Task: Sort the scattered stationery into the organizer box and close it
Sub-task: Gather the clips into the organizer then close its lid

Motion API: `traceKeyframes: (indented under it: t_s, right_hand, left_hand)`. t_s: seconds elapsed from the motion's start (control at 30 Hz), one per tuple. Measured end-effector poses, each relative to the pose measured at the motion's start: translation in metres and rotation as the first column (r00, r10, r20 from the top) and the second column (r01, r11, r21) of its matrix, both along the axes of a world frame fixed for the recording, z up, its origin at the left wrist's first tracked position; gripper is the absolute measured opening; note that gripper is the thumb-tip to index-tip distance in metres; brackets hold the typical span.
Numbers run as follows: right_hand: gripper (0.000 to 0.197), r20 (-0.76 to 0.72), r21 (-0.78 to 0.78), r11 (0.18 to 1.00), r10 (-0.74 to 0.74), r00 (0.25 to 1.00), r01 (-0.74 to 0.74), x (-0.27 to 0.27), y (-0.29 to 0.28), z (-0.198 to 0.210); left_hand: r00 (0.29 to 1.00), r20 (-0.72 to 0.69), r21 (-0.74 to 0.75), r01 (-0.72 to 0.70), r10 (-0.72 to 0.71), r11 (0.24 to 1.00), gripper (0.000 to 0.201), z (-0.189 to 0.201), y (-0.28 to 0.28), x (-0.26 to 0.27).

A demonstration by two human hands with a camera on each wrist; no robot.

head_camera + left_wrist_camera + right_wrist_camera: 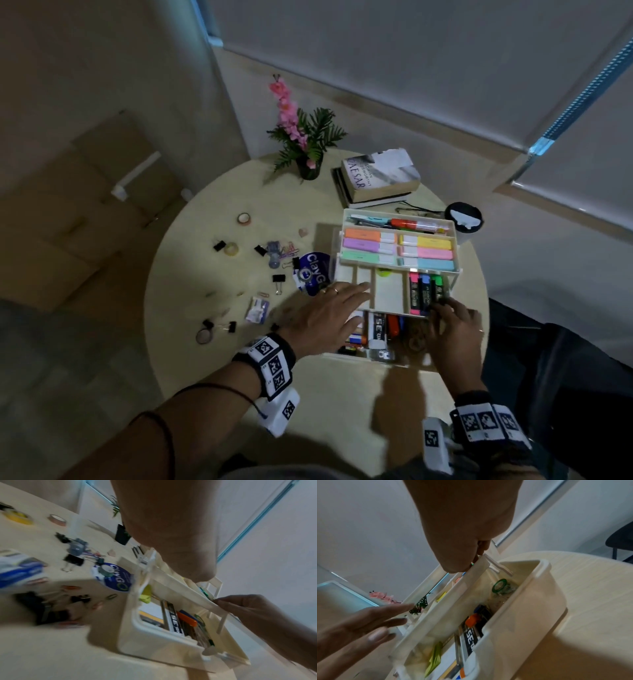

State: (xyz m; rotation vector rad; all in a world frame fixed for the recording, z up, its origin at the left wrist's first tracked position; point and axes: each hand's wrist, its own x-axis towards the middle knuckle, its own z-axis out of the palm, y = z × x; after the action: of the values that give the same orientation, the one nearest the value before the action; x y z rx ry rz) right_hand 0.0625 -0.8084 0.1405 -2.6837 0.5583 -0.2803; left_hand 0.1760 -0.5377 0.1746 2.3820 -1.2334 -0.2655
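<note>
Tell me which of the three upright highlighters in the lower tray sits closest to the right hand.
The green-capped highlighter: it stands rightmost of the three, next to the right hand's fingertips; the blue one is in the middle, the pink farthest left.

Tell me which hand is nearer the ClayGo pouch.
Left. The left hand lies flat on the organizer tray just beside the ClayGo pouch; the right hand grips the tray's far corner.

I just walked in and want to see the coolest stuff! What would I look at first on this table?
Probably the open white organizer box in the middle, with rows of bright pastel highlighters in its upper tray. Both hands are on its lower tray: the left hand lies flat, the right hand holds the near edge. To its left, black binder clips and tape rolls lie scattered, and pink flowers stand behind.
</note>
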Motion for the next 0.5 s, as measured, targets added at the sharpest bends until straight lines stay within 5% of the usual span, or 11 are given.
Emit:
traceKeyframes:
  t_s: [0.17,0.3,0.43,0.5]
  right_hand:
    - [0.042,0.068,0.002,1.000,-0.026,0.997,0.026,0.000,0.036,0.021]
    - [0.026,0.155,0.078,0.928,0.349,0.924,-0.364,0.029,0.110,0.045]
    - [0.011,-0.021,0.219,0.716,0.683,0.730,-0.663,0.076,0.201,0.034]
    - [0.023,-0.154,0.226,0.674,0.738,0.657,-0.703,0.099,0.238,0.010]
  left_hand:
    - [0.992,-0.035,-0.031,-0.122,0.121,0.992,0.033,-0.028,0.103,-0.004]
    - [0.955,-0.051,0.025,-0.290,0.291,0.957,0.024,-0.051,0.191,-0.003]
    - [0.898,-0.098,0.034,-0.427,0.428,0.904,0.026,-0.073,0.255,-0.005]
    - [0.868,-0.123,0.036,-0.481,0.482,0.876,0.025,-0.079,0.276,-0.004]
